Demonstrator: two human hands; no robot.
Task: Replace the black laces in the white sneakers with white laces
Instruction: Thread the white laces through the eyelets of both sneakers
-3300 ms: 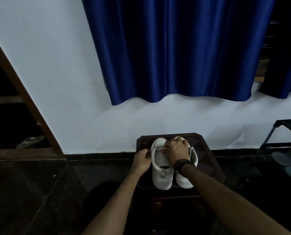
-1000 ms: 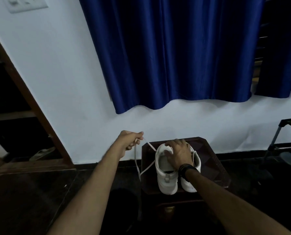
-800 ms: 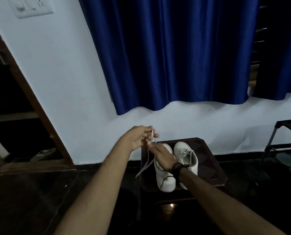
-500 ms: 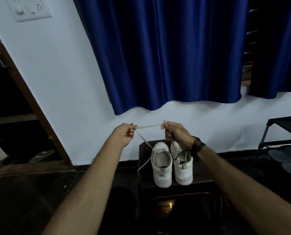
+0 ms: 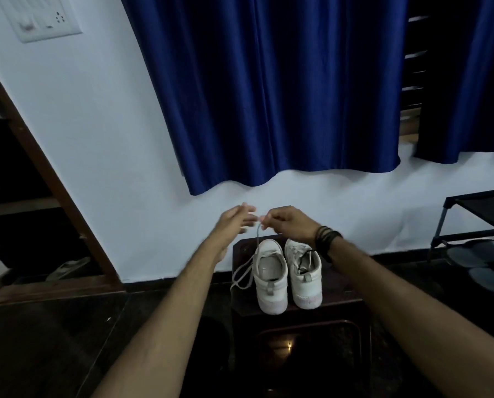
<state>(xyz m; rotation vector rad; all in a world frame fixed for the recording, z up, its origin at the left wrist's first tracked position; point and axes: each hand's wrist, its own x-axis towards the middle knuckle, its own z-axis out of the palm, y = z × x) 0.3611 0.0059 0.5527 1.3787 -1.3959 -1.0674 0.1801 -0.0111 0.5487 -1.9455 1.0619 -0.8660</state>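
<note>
Two white sneakers stand side by side on a dark wooden stool [image 5: 343,294], heels toward me. The left sneaker [image 5: 269,278] has a white lace [image 5: 244,272] running from its front and looping down over its left side. The right sneaker [image 5: 304,275] shows white lacing at its front and a thin black cord inside its opening. Above the shoes my right hand [image 5: 286,222] pinches the raised end of the white lace. My left hand [image 5: 234,221] hovers just left of it with fingers straight, blurred, holding nothing I can see.
A white wall and a blue curtain [image 5: 283,87] rise behind the stool. A dark wooden door frame [image 5: 53,179] stands at left with a sandal [image 5: 67,268] beyond it. A black shoe rack [image 5: 475,225] with footwear is at right. The floor is dark tile.
Half a second ago both hands held the lace stretched between them. Now my left hand has let go and opened, and the hands have come close together; the right still pinches the lace.
</note>
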